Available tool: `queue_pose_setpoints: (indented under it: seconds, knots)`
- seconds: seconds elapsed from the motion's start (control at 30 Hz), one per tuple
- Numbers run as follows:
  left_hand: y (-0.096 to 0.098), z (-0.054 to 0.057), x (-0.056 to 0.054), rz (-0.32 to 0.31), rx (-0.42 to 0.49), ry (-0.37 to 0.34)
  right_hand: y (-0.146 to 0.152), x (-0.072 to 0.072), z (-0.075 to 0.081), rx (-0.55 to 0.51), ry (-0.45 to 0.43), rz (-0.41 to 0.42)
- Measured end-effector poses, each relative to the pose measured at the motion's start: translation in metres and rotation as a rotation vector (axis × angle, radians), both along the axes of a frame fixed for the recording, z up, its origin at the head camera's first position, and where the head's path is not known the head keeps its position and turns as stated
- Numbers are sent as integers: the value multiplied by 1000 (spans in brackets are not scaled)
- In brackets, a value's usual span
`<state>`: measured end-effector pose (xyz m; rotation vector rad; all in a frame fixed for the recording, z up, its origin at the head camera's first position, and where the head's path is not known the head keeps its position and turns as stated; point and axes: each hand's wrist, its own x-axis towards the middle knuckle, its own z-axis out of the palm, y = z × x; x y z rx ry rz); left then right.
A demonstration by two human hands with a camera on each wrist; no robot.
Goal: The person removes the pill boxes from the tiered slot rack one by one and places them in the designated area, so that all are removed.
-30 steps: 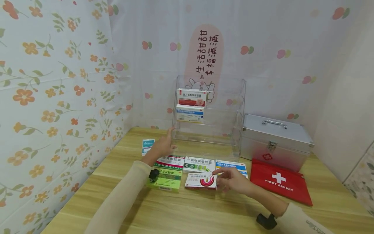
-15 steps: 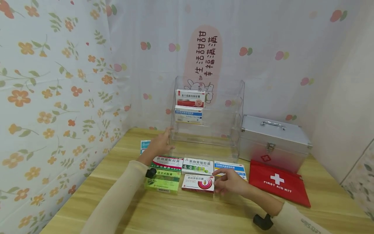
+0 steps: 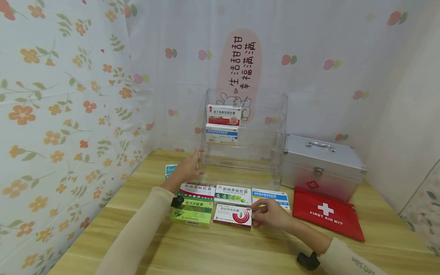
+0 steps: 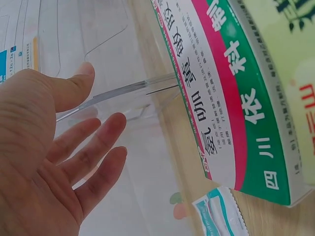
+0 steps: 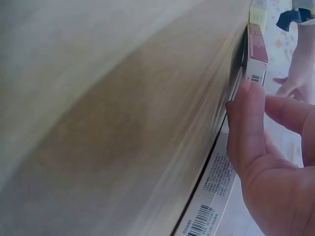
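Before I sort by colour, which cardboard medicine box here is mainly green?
The flat lime-green cardboard box, left of the white box with red rings; only its face is mainly green.

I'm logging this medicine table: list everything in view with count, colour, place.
Rack: 1, clear, back of table.
Rack boxes: 2, white-red above white-blue, rack's left side.
Rear table boxes: 3, mostly white, before rack.
Front table boxes: 2, green, white-red, nearest viewer.
Packet: 1, blue-white, left of rack.
Case: 1, silver, right of rack.
Pouch: 1, red, before case.
Table: 1, brown, underneath.
Printed backdrop: count unclear, white, behind and left.
Wrist devices: 2, black, one per wrist.
Sleeves: 2, cream, forearms.
Left hand: 1, bare, rack's left side.
Right hand: 1, bare, front boxes' right end.
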<state>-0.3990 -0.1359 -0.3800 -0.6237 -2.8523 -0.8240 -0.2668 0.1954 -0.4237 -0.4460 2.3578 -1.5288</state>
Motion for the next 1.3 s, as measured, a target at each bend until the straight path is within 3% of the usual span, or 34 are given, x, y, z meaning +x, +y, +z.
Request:
queue_pose_setpoints:
  seconds: [0.17, 0.37, 0.7, 0.93, 1.3]
  knots:
    - [-5, 6, 0, 1, -32, -28, -4, -1, 2, 12, 1, -19]
    - [-6, 13, -2, 2, -57, -3, -8, -2, 6, -8, 1, -6]
    - [-3, 8, -2, 1, -40, -39, -8, -4, 3, -16, 4, -35]
    - [-2, 6, -5, -12, -2, -20, -2, -10, 18, 6, 68, -84]
    - [-2, 0, -9, -23, 28, -66, -4, -31, 44, 31, 155, -142]
